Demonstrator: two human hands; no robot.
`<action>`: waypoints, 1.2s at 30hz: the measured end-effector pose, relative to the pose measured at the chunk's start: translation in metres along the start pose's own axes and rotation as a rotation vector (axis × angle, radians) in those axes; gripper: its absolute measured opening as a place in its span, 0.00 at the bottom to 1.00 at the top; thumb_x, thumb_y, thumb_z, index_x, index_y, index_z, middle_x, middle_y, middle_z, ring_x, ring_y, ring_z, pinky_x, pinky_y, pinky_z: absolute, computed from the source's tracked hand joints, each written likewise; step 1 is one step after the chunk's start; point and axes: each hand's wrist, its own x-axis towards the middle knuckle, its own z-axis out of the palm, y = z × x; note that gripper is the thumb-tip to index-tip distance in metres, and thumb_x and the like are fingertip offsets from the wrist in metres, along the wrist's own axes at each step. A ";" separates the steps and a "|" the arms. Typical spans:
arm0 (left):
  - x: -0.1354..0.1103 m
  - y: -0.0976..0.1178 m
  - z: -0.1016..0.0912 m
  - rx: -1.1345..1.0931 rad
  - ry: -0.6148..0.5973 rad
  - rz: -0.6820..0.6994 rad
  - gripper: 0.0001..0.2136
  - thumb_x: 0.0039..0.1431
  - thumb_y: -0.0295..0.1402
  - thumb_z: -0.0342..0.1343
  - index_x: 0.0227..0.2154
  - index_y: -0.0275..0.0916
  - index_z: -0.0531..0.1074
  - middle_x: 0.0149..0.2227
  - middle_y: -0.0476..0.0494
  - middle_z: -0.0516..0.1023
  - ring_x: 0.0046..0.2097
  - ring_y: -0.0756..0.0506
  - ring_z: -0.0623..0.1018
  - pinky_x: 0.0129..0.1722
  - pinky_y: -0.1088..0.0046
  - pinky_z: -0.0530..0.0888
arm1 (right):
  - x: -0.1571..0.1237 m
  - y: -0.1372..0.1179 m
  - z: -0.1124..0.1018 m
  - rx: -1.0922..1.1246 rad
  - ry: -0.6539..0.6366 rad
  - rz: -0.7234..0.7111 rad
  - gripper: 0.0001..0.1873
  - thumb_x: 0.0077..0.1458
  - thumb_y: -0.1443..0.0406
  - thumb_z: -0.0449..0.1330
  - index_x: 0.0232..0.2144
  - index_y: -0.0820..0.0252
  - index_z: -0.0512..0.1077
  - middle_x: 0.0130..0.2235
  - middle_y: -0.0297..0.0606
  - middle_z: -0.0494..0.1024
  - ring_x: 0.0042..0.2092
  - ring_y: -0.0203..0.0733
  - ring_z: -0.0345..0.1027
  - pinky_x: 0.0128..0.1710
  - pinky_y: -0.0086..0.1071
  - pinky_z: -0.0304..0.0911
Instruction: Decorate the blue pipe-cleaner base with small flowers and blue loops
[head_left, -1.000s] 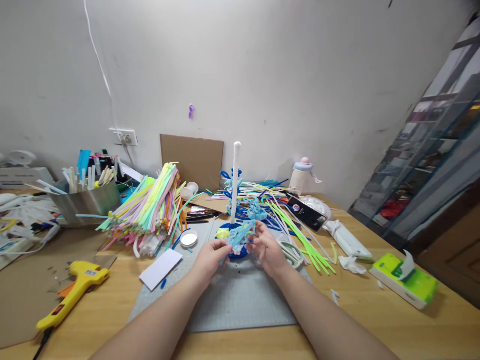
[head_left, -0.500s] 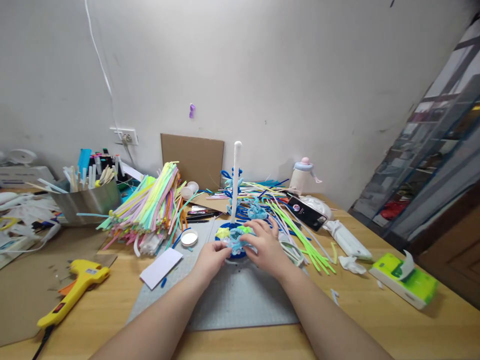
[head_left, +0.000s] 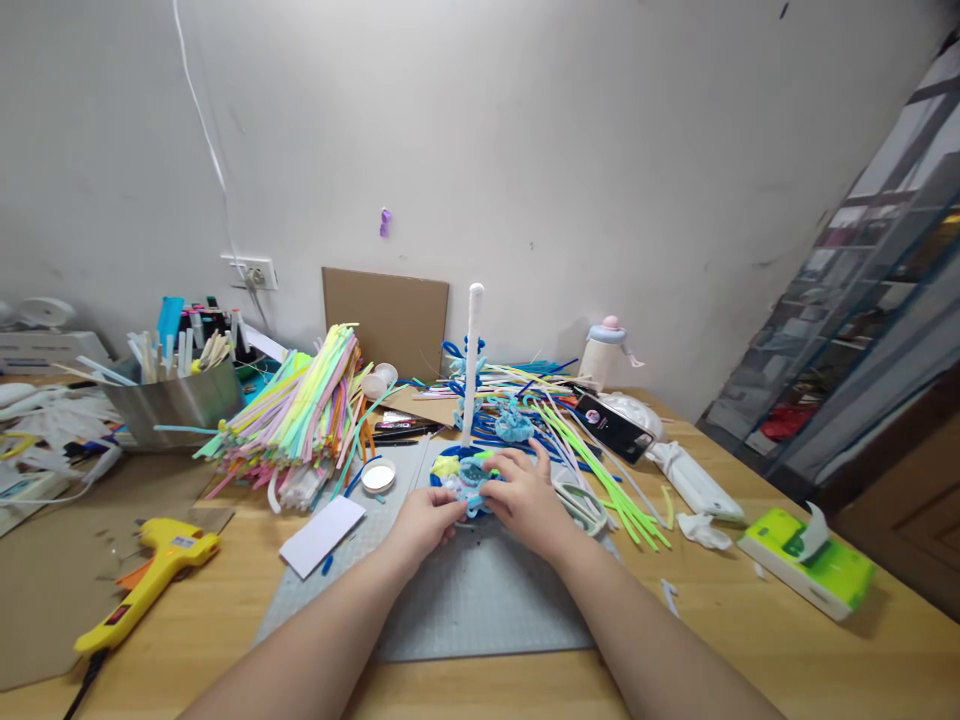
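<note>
Both hands meet over a round blue base (head_left: 442, 468) with a tall white fuzzy pole (head_left: 472, 360) rising from it. My left hand (head_left: 426, 520) pinches a light blue pipe-cleaner piece (head_left: 472, 478) and presses it onto the base. My right hand (head_left: 525, 498) grips the same piece from the right, fingers curled over it. A yellow fuzzy bit (head_left: 448, 464) lies on the base's left part. Everything rests on a grey cutting mat (head_left: 480, 600).
A big stack of pastel pipe cleaners (head_left: 300, 410) lies left of the mat, loose green and blue ones (head_left: 600, 460) to the right. A yellow glue gun (head_left: 146, 580), white card (head_left: 322, 535), small lid (head_left: 377, 476), phone (head_left: 615, 425), tissue pack (head_left: 810, 560) and metal tool tub (head_left: 172, 395) surround the mat.
The light blue piece was held up in front of the pole; both hands have lowered it onto the blue base and closed in over it.
</note>
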 end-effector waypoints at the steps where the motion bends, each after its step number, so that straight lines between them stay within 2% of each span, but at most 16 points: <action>1: 0.000 0.000 0.000 -0.011 0.009 0.004 0.11 0.40 0.36 0.59 0.25 0.33 0.72 0.17 0.50 0.70 0.17 0.53 0.64 0.15 0.78 0.59 | 0.000 0.000 0.000 0.000 -0.002 0.001 0.02 0.50 0.63 0.59 0.27 0.50 0.73 0.41 0.31 0.72 0.50 0.45 0.56 0.56 0.52 0.27; 4: 0.001 -0.002 0.001 -0.027 0.023 0.017 0.16 0.39 0.35 0.60 0.34 0.33 0.71 0.22 0.50 0.72 0.18 0.54 0.66 0.15 0.79 0.61 | 0.000 0.000 0.001 0.001 -0.013 0.006 0.02 0.50 0.64 0.59 0.27 0.51 0.72 0.39 0.31 0.72 0.49 0.44 0.56 0.56 0.52 0.27; 12: 0.008 -0.011 -0.001 -0.014 0.006 0.052 0.14 0.38 0.40 0.61 0.23 0.34 0.69 0.19 0.50 0.71 0.18 0.53 0.66 0.15 0.79 0.62 | 0.000 -0.001 -0.001 0.033 -0.012 0.023 0.02 0.51 0.64 0.59 0.28 0.51 0.72 0.37 0.31 0.73 0.48 0.43 0.58 0.55 0.51 0.28; 18: 0.008 -0.010 -0.004 0.115 0.008 0.072 0.15 0.42 0.41 0.58 0.28 0.33 0.74 0.18 0.51 0.69 0.19 0.53 0.67 0.17 0.79 0.61 | 0.000 0.001 -0.002 0.022 -0.015 0.024 0.04 0.51 0.62 0.58 0.27 0.50 0.73 0.37 0.30 0.73 0.47 0.43 0.58 0.55 0.51 0.28; 22: 0.007 -0.008 -0.004 0.093 0.007 0.104 0.15 0.42 0.39 0.59 0.33 0.34 0.74 0.19 0.51 0.70 0.21 0.53 0.68 0.19 0.79 0.61 | 0.000 0.000 -0.002 0.018 -0.022 0.020 0.03 0.51 0.62 0.59 0.27 0.49 0.73 0.37 0.30 0.72 0.47 0.42 0.57 0.55 0.51 0.28; 27: 0.005 -0.007 -0.003 0.083 0.002 0.065 0.13 0.41 0.40 0.60 0.25 0.34 0.71 0.18 0.51 0.69 0.20 0.52 0.68 0.19 0.78 0.62 | 0.000 0.000 -0.003 0.015 -0.021 0.025 0.05 0.51 0.63 0.58 0.26 0.50 0.73 0.37 0.31 0.72 0.48 0.42 0.57 0.55 0.51 0.29; 32: 0.003 -0.004 -0.001 -0.102 -0.039 0.027 0.14 0.38 0.40 0.62 0.22 0.34 0.68 0.18 0.52 0.68 0.20 0.52 0.69 0.19 0.78 0.65 | 0.001 -0.002 -0.005 0.023 -0.023 0.017 0.03 0.51 0.64 0.58 0.28 0.51 0.73 0.37 0.31 0.72 0.47 0.42 0.58 0.55 0.51 0.30; 36: 0.002 -0.003 -0.002 -0.135 -0.026 0.004 0.16 0.36 0.41 0.63 0.23 0.34 0.69 0.18 0.52 0.69 0.20 0.53 0.68 0.19 0.78 0.66 | 0.001 -0.003 -0.006 0.039 -0.028 0.005 0.02 0.51 0.63 0.59 0.29 0.51 0.72 0.38 0.31 0.73 0.47 0.42 0.58 0.55 0.51 0.29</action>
